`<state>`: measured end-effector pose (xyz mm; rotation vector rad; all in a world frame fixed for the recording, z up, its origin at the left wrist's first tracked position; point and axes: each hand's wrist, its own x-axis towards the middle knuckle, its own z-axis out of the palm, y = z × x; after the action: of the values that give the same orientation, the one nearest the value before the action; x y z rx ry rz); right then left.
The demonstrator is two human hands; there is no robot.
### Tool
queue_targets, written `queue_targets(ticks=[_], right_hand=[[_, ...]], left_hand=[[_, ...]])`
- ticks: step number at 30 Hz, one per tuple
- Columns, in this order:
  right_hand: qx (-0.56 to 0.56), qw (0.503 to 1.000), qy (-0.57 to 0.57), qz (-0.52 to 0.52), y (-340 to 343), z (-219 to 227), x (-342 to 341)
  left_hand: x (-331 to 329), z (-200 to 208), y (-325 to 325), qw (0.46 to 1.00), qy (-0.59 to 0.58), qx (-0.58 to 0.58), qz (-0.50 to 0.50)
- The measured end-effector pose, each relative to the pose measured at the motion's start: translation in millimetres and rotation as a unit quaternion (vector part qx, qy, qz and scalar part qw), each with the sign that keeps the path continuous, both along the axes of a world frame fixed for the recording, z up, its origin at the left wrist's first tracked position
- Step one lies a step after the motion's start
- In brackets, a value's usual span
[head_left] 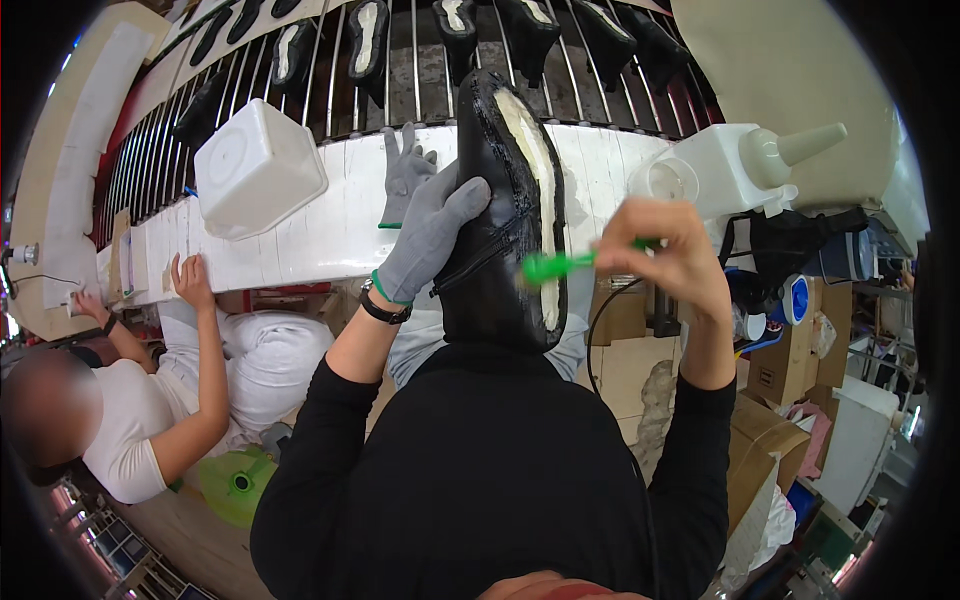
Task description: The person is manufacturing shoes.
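A black leather boot upper (490,315) is held bottom up in front of my chest, toe pointing away. A cream strip (537,165) runs along its underside, edged by rough, shiny black leather. My left hand (432,232), in a grey knitted glove, is closed around the boot's left side, thumb on top. My bare right hand (672,255) pinches a small green brush (560,266). The brush's head lies over the boot's lower edge near the heel; whether it touches cannot be made out. An unworn grey glove (407,182) lies on the white bench beyond my left hand.
Several similar boots (368,45) lie on the metal rack (330,85) beyond the white bench (340,235). An upturned white tub (258,170) stands left; a white container (715,165) and a bottle with a spout (790,148) stand right. A co-worker (150,410) sits at left.
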<state>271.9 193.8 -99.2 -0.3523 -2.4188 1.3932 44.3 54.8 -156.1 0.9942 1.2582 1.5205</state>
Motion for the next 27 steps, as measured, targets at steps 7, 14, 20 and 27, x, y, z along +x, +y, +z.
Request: queue_targets(ticks=[7, 14, 20, 27], right_hand=[[0.050, 0.998, 0.006, -0.044, 4, 6, -7], [-0.015, 0.997, -0.064, 0.039, 0, 11, 2], [0.000, 0.999, -0.050, -0.003, 2, 12, -3], [-0.050, 0.994, -0.050, 0.077, 4, 11, -2]], left_hand=[[-2, -5, 3, 1.000, -0.014, -0.015, -0.006], [-5, -12, 6, 0.994, -0.077, -0.069, -0.014], [-3, -10, 11, 0.980, -0.138, -0.133, -0.044], [-4, -35, 17, 0.965, -0.179, -0.183, -0.063]])
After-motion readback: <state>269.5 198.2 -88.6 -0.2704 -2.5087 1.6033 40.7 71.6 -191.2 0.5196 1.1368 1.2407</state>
